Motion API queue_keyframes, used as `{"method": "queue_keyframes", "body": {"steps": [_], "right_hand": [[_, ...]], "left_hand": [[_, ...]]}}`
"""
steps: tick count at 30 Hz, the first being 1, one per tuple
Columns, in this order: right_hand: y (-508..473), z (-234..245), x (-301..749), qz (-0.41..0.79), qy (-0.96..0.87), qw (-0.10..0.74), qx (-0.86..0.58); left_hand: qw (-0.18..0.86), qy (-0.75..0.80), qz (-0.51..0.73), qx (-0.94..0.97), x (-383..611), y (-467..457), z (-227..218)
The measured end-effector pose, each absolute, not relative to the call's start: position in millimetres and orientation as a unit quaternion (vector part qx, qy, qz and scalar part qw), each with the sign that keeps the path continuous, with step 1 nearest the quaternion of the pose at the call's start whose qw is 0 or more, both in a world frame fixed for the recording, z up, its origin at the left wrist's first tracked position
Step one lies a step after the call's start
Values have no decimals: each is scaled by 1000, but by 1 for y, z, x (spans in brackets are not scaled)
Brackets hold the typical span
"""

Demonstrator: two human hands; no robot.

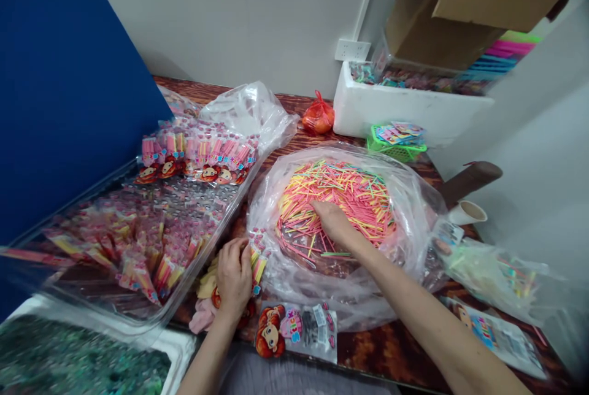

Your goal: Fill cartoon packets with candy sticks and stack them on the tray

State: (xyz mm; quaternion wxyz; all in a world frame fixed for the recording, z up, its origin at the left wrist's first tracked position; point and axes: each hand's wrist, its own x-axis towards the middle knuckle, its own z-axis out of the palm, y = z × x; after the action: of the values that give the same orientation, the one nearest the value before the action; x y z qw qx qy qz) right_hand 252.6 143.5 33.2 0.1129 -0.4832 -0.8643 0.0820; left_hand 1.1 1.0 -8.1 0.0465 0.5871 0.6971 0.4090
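Many sticks (368,214) touched by right hand (333,221); left hand (234,272) over packets (259,267); both grips' closure unclear.

Illumination: moderate, cool, diffuse, apparently from above. Shadow deepest inside the cardboard box (442,30), over the back right corner of the table (381,346). Glare streaks the clear plastic bag (416,217) mid-table. Coloured sticks (363,214): fairly sharp. Packets (151,269) toward the left edge: smeared. Right edge: blurred, wide-angle stretching.
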Motion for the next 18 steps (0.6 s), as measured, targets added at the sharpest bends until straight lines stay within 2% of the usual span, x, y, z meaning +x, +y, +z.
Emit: {"method": "queue_keyframes", "body": {"steps": [5, 7, 10, 12, 18], "right_hand": [[148, 34, 257, 97, -850, 121, -504], [141, 34, 257, 195, -812, 196, -514], [114, 28, 254, 427, -678, 362, -476], [89, 18, 250, 490, -616, 412, -459], [41, -5, 244, 505, -593, 404, -479]], "left_hand": [[53, 698, 410, 584, 1, 0, -7], [57, 701, 409, 581, 1, 0, -8], [68, 713, 407, 566, 1, 0, -10], [73, 724, 393, 562, 2, 0, -11], [52, 731, 310, 606, 5, 0, 1]]}}
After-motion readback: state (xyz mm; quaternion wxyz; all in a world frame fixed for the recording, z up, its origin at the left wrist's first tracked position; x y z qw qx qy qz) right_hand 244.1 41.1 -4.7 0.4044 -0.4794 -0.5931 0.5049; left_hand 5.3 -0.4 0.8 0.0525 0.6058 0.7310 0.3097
